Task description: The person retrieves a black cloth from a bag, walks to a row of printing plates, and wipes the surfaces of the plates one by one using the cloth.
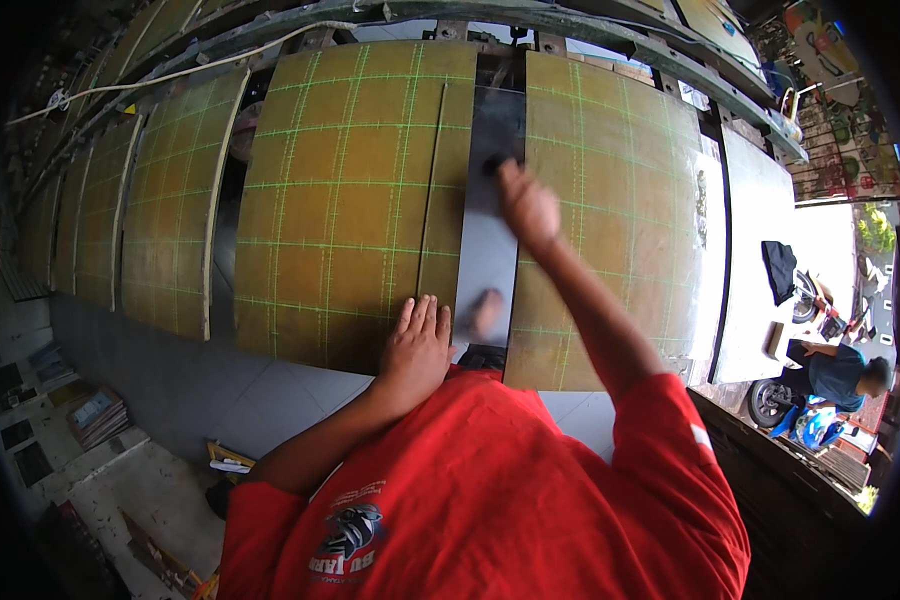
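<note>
My left hand [417, 345] lies flat with its fingers stretched out on the near edge of a brownish-gold board [320, 210] marked with a green grid. By its fingertips, a thin dark strip [431, 190] runs lengthwise along the board's right side. My right hand [530, 205] is raised over the gap between this board and a second gridded board [610, 220]. Its fingers are closed around a small black object [494, 165]. Motion smears that hand, so the object's kind cannot be made out.
More gridded boards [175, 200] stand in a row at left, and a pale panel [755, 260] at right. A metal rail [610, 40] with a cable crosses the far side. Stacked papers [98, 415] lie at lower left. Another person [840, 375] is by a motorcycle at far right.
</note>
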Available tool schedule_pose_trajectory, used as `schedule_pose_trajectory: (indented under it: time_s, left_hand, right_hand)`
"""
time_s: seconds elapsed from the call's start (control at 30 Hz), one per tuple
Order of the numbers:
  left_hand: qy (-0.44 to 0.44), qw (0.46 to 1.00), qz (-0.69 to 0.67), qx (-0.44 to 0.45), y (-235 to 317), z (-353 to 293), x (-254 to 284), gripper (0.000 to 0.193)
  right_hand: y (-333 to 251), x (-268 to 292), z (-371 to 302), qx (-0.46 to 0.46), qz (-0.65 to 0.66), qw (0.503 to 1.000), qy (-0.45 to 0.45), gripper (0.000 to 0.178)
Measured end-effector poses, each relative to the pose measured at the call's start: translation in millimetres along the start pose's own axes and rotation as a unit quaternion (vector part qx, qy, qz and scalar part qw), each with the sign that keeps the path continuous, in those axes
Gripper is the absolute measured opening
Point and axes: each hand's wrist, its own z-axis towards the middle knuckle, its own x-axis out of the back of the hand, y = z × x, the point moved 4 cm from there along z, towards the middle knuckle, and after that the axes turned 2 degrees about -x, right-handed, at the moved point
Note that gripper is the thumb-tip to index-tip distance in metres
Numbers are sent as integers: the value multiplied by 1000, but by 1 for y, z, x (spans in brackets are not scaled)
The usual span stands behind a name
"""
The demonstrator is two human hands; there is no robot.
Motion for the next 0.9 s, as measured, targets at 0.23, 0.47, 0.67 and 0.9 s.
schedule_pose_trajectory:
  time_s: [0.23, 0.47, 0.67, 0.9]
  left_hand:
    - [-34, 999, 13, 14, 0, -4, -2, 62]
    - [-84, 996, -4, 26, -2, 2, 4, 63]
    - [-47, 999, 23, -9, 1, -1, -2, 64]
    - [-85, 996, -24, 19, -5, 2, 2, 62]
  right_hand:
    - [5, 11, 20, 94, 316, 929, -168, 19]
    - [-53, 104, -44, 245, 382, 879, -143, 29]
    - [49, -44, 59, -48, 290, 934, -202, 29]
    - [-38, 75, -34, 239, 410, 850, -229, 31]
